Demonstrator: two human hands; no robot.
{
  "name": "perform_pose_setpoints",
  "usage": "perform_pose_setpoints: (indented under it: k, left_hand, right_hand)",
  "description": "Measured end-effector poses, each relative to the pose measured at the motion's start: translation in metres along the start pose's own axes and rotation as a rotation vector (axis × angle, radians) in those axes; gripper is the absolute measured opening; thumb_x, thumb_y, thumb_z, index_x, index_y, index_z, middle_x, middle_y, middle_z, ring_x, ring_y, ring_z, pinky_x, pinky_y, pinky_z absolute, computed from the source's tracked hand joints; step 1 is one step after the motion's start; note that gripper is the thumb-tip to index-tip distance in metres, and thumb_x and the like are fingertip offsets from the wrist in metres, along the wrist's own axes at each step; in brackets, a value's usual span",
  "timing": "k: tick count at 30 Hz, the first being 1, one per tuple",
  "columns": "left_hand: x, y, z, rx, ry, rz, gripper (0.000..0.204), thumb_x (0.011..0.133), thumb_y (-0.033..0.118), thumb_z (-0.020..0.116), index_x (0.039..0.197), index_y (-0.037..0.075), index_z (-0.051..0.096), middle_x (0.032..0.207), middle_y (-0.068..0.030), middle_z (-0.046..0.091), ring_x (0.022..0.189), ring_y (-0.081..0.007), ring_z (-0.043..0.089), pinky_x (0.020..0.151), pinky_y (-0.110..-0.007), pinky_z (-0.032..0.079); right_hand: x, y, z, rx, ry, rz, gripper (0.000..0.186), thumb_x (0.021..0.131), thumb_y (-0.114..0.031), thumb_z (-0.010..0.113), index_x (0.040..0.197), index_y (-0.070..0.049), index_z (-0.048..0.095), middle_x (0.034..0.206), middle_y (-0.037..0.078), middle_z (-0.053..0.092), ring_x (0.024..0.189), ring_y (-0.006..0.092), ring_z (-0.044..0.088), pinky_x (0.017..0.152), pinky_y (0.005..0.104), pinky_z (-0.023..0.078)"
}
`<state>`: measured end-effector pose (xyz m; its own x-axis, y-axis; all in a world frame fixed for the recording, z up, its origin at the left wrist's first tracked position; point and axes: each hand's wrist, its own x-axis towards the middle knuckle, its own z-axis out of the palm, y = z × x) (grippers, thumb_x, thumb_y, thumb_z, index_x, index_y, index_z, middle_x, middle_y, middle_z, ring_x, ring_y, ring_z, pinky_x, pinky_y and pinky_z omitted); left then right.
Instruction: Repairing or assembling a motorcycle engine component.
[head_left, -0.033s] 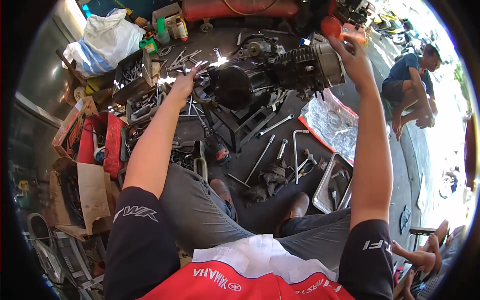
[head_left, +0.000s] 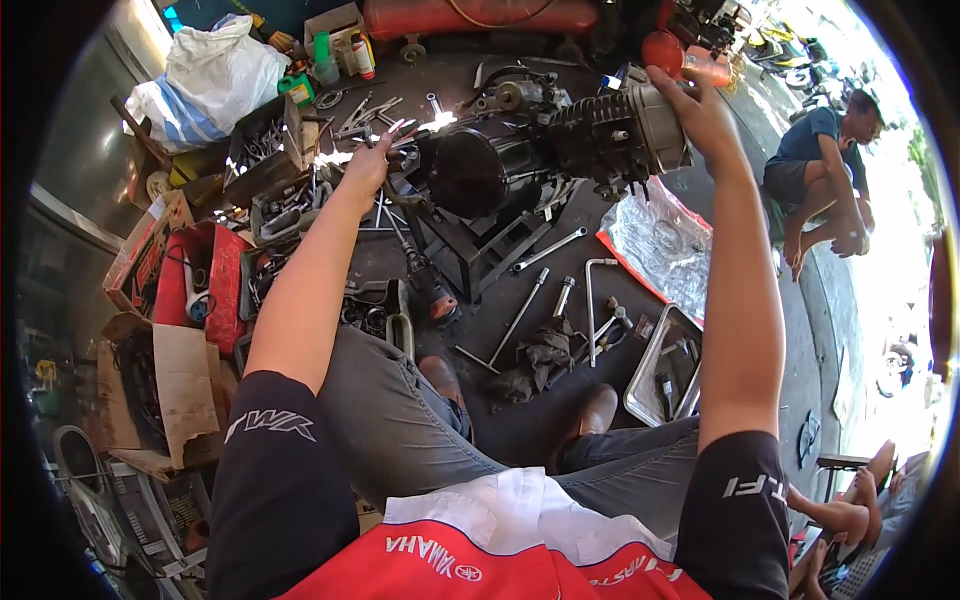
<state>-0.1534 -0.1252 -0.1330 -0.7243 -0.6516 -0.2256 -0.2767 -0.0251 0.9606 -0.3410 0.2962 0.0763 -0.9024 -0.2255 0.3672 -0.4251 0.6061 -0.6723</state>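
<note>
Black and oily, a motorcycle engine (head_left: 540,150) sits on a dark metal stand (head_left: 480,255) on the workshop floor (head_left: 590,410), its finned cylinder pointing to the person's right. The right hand (head_left: 700,110) lies on the cylinder end, fingers curled over the top edge of the pale metal head, so its grip is closed on the engine. The left hand (head_left: 368,165) reaches to the crankcase side, just beside the round black cover; its fingers are bent around something thin and bright, but glare hides whether the grip has hold of a tool or only touches the casing, so I cannot tell.

Below the stand, a long T-handle wrench (head_left: 520,318) and a bent L-shaped wrench (head_left: 592,305) lie on the floor near a dark rag (head_left: 545,355). A metal tray (head_left: 665,370) with small parts rests to the right of them, and a crumpled clear plastic sheet (head_left: 665,240) lies under the cylinder side. To the left stand a red toolbox (head_left: 215,285) and open cardboard boxes (head_left: 150,380); a white plastic bag (head_left: 220,70) sits at the far left. The person's brown shoes (head_left: 590,415) are planted near the rag. Another person (head_left: 820,170) crouches at the far right, well apart from the engine.
</note>
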Motion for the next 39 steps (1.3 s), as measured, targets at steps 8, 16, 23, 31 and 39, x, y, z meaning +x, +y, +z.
perform_pose_setpoints:
  k: [8, 16, 23, 31, 39]
  left_hand:
    - [-0.001, 0.001, 0.006, -0.097, 0.084, -0.021, 0.044, 0.109, 0.043, 0.047, 0.113, 0.002, 0.063, 0.094, -0.0059, 0.065, 0.08, -0.0179, 0.061, 0.074, -0.034, 0.049]
    - [-0.014, 0.008, 0.0, 0.018, 0.012, 0.053, 0.051, 0.106, 0.047, 0.053, 0.121, -0.002, 0.056, 0.091, -0.0064, 0.061, 0.076, -0.0176, 0.06, 0.07, -0.033, 0.049]
    - [-0.007, 0.009, -0.006, 0.166, 0.006, 0.012, 0.06, 0.105, 0.053, 0.052, 0.123, -0.005, 0.058, 0.1, -0.0113, 0.066, 0.08, -0.0211, 0.063, 0.075, -0.037, 0.049]
    - [-0.011, 0.009, -0.006, 0.263, 0.051, 0.093, 0.078, 0.104, 0.058, 0.049, 0.141, -0.01, 0.049, 0.138, -0.0255, 0.06, 0.128, -0.0346, 0.058, 0.108, -0.042, 0.042]
    - [-0.005, 0.005, -0.011, 0.353, 0.031, 0.083, 0.095, 0.098, 0.07, 0.049, 0.147, -0.012, 0.044, 0.148, -0.0313, 0.051, 0.141, -0.0394, 0.049, 0.115, -0.044, 0.037]
  right_hand:
    - [0.011, 0.036, 0.023, 0.271, -0.118, 0.045, 0.076, 0.076, -0.061, 0.076, 0.126, -0.005, 0.067, 0.119, 0.015, 0.07, 0.11, 0.0268, 0.065, 0.098, 0.0362, 0.047]
    - [-0.154, 0.022, 0.035, -0.242, 0.737, -0.543, 0.027, 0.074, -0.024, 0.09, 0.098, -0.017, 0.081, 0.101, 0.003, 0.064, 0.104, 0.0241, 0.056, 0.097, 0.0404, 0.039]
    - [-0.137, 0.05, 0.063, -0.222, 0.619, -0.533, 0.022, 0.079, -0.017, 0.085, 0.1, -0.02, 0.082, 0.1, -0.001, 0.065, 0.099, 0.0228, 0.054, 0.093, 0.0377, 0.043]
    - [-0.126, 0.042, 0.052, -0.261, 0.483, -0.687, 0.022, 0.078, -0.014, 0.085, 0.099, -0.018, 0.08, 0.101, -0.002, 0.067, 0.098, 0.0235, 0.057, 0.09, 0.0384, 0.045]
    - [-0.121, -0.01, -0.002, -0.313, 0.311, -0.721, 0.024, 0.08, -0.007, 0.082, 0.103, -0.011, 0.079, 0.098, 0.007, 0.074, 0.09, 0.0254, 0.067, 0.082, 0.0378, 0.055]
